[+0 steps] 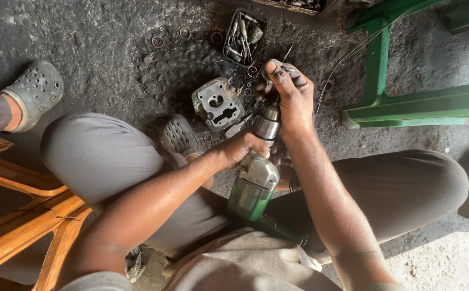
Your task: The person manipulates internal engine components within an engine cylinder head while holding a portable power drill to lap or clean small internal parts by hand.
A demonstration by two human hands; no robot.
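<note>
Between your knees, low on the oily floor (110,43), you have a green drill (253,186) pointing up toward 12 o'clock. Your left hand (242,148) is clenched around its body just behind the chuck (268,125), steadying it. Your right hand (291,94) is closed over the chuck's nose, fingers pinching a small dark metal piece there; I cannot tell whether it is a bit or a key. This looks like the fitting stage: something is being seated or tightened at the chuck, with no drilling going on. The next move seems to call for a firm hold from the left hand while the right twists, keeping the piece straight in line with the drill. At 10 o'clock from the chuck, near it on the floor, lies a grey engine part (218,103). A black tray (244,36) of bits sits at 12 o'clock beyond your right hand, with loose washers (185,33) scattered beside it.
</note>
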